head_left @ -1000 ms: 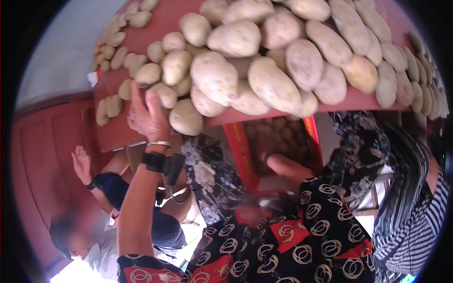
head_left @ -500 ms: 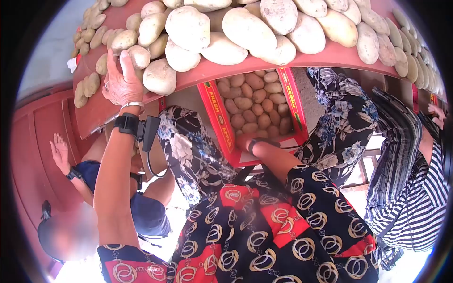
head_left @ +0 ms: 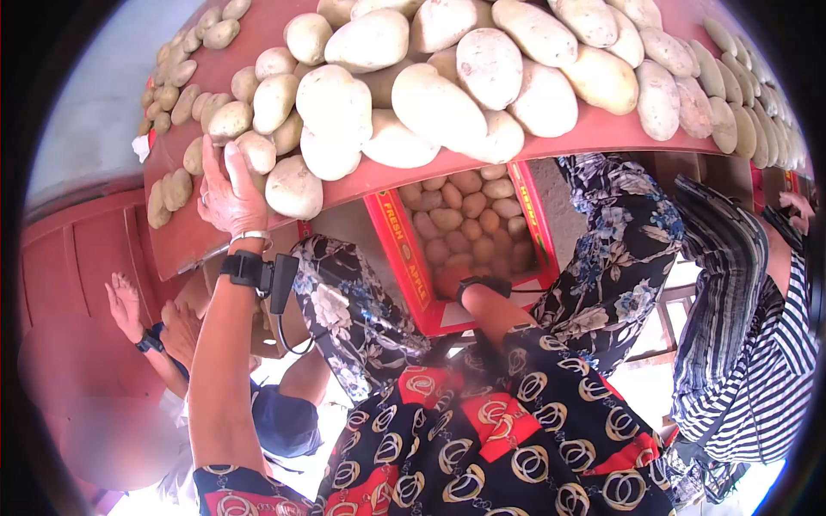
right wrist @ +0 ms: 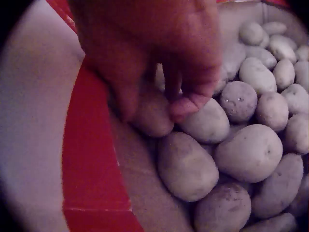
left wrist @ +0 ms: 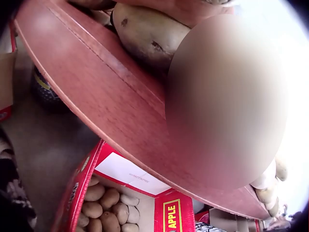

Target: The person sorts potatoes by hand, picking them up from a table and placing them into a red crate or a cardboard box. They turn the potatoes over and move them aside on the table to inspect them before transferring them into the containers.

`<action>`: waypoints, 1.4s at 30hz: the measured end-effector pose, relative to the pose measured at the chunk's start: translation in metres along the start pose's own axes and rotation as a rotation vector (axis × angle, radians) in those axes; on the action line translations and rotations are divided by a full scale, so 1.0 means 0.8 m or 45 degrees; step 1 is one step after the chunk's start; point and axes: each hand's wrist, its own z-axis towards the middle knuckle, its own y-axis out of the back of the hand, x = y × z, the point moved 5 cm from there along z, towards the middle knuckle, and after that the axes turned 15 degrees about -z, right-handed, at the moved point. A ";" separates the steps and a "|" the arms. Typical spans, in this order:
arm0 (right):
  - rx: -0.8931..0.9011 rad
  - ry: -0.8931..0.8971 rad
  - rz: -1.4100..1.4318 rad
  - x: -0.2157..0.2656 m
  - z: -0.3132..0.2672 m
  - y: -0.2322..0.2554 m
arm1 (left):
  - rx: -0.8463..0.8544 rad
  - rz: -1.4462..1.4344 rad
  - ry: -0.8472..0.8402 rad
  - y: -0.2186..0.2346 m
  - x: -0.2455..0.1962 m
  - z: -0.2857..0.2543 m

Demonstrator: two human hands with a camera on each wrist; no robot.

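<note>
On the table's left front part, my left hand (head_left: pixel 234 199) rests with its fingers up against a small potato (head_left: pixel 256 152). A larger potato (head_left: pixel 294 187) lies just right of that hand. In the left wrist view a potato (left wrist: pixel 145 36) with dark marks sits by the hand, partly covered by a blurred oval. Down in a red apple carton (head_left: pixel 403 258), my right hand (right wrist: pixel 154 53) pinches a potato (right wrist: pixel 153 116) between thumb and fingers, beside the carton wall. Several more potatoes (right wrist: pixel 248 152) lie loose around it.
Potatoes (head_left: pixel 335 120) are heaped and lined up along the red table (head_left: pixel 379 176), whose front edge curves over the carton. Another person's hand (head_left: pixel 126 305) is raised at left. Someone in a striped top (head_left: pixel 757 404) sits at right.
The head view has shifted relative to the table. My left hand stays against the same potatoes, while my right hand has moved to the carton's near end. At left, the other person has moved.
</note>
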 end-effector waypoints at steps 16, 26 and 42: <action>0.091 -0.035 2.253 -0.164 -0.005 0.216 | 0.013 0.061 0.139 -0.001 0.010 0.004; 0.214 0.312 1.589 -0.036 -0.099 0.318 | -0.044 0.040 0.062 0.007 -0.003 0.003; -0.820 0.867 1.147 0.066 -0.180 0.630 | -0.068 -0.043 0.156 0.005 0.000 -0.003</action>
